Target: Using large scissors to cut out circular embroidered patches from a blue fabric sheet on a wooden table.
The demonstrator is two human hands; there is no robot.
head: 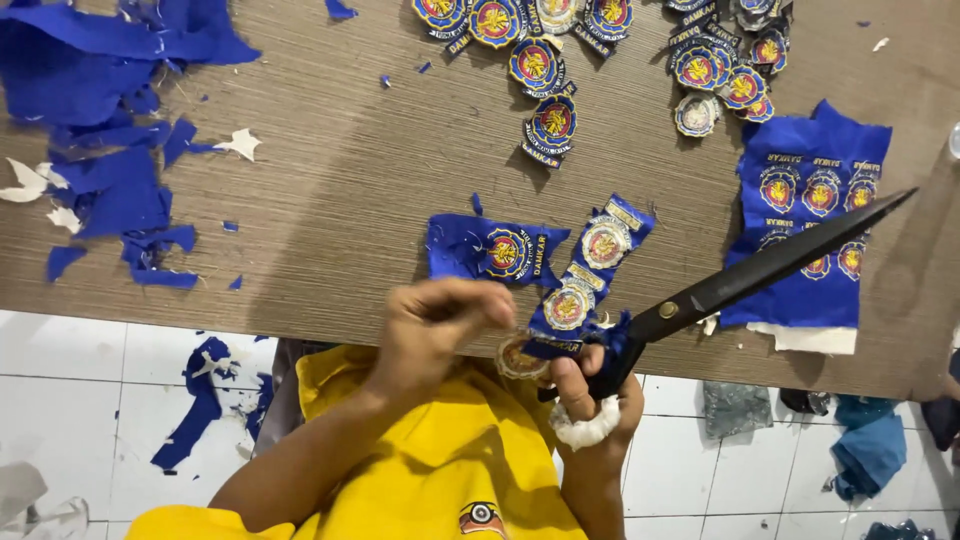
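Observation:
My left hand (440, 320) pinches a strip of blue cloth (590, 270) with round embroidered badges, at a badge (520, 355) near the strip's lower end. My right hand (590, 400) grips black scissors (760, 270) by their handles, one handle wrapped in white cloth. The long blades point up and to the right, over the table, and look nearly closed. The strip trails from my fingers up onto the wooden table (330, 200). A second small blue piece with one badge (495, 250) lies just above my left hand.
Cut-out round badges lie in heaps at the top centre (530, 50) and top right (720, 60). A blue cloth sheet of uncut badges (810, 210) lies at the right. Blue cloth scraps (100, 110) cover the left of the table and the white tiled floor (200, 400).

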